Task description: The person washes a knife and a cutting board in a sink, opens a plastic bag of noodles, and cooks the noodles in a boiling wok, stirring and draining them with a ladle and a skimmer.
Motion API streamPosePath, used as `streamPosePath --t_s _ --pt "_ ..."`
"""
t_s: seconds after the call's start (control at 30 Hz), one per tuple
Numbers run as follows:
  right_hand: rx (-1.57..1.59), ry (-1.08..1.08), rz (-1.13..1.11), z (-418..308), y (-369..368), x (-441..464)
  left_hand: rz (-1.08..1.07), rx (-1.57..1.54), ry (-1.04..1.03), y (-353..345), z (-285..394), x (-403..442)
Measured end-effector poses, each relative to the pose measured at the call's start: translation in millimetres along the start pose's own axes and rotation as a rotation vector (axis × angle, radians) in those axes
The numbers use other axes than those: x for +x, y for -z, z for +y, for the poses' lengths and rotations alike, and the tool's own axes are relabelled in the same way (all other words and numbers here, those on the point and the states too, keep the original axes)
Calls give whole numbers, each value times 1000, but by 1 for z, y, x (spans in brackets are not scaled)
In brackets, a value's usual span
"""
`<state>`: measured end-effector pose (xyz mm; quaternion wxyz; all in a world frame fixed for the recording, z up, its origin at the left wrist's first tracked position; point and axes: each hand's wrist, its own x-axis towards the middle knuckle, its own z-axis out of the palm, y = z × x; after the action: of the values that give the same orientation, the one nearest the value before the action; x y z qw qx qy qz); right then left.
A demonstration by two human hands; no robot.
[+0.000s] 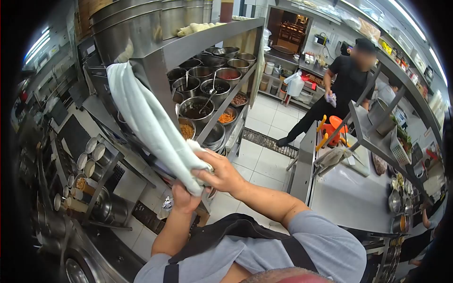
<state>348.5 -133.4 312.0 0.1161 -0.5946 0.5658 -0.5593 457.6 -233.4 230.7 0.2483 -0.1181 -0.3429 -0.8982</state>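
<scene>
A long pale green-white cloth (151, 113) hangs down from the corner post of a steel shelf. Around its lower end my right hand (219, 172) has its fingers closed. Just below and to the left, my left hand (185, 197) grips the same cloth from underneath, its fingers partly hidden. Behind the cloth, steel bowls (194, 109) of dark sauces, some with ladles, stand on the rack beside bowls of shredded orange food (226, 116).
Large steel pots (125, 30) stand on the upper shelf. Across the tiled floor (255, 158) a person in black (351, 78) stands by a steel counter (339, 203) with an orange container (334, 129). Pans and a pot (108, 210) are at the left.
</scene>
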Motion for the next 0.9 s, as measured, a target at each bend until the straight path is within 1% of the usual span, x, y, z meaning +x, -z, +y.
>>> streamPosePath --t_s 0.03,0.1,0.13,0.17,0.2,0.23,0.27,0.3,0.37,0.4,0.47,0.5,0.57,0.6,0.63,0.73,0.77,0.83,0.87,0.9 --pt "-5 0 -13 8 4 0 113 -16 41 -10 4 -6" --pt "-54 85 55 29 11 -2 245 383 -31 4 5 -23" --pt "-31 103 116 23 14 -1 312 353 -48 25 11 -34" --pt "-38 109 122 25 16 -2 379 322 -61 42 14 -38" --pt "38 5 16 25 18 -5 361 118 -32 13 31 -30" --pt "118 -103 -89 26 18 -10 287 180 -55 1 39 -24" --pt "119 -109 -84 26 12 -16 59 333 -104 -25 46 -8" --pt "177 -111 -160 27 3 -21 -172 481 -154 -46 48 9" --pt "289 -108 -316 27 -9 -29 96 298 -47 -48 40 23" --pt "284 -104 -317 26 -7 -32 91 298 -52 -56 41 32" --pt "353 -13 -232 25 -5 -34 70 170 -189 -75 50 51" --pt "353 -10 -220 26 0 -35 62 175 -181 -65 51 60" --pt "295 -136 -294 31 17 -40 -572 -133 -205 -33 48 76" --pt "229 -168 -248 28 22 -42 -573 -180 -109 -42 52 84" --pt "237 -177 -232 24 25 -44 -569 -184 -89 -45 52 84" --pt "68 -176 -159 21 22 -51 -508 -134 -81 -47 54 78" --pt "-20 -193 -147 19 22 -53 -489 -141 -31 -43 55 79" --pt "-60 -179 -90 28 15 -54 -542 -79 -61 -35 57 82" --pt "-46 -192 -84 30 13 -54 -483 -92 -57 -37 56 80" --pt "-37 -203 -75 29 12 -54 -469 -105 -8 -35 58 77"
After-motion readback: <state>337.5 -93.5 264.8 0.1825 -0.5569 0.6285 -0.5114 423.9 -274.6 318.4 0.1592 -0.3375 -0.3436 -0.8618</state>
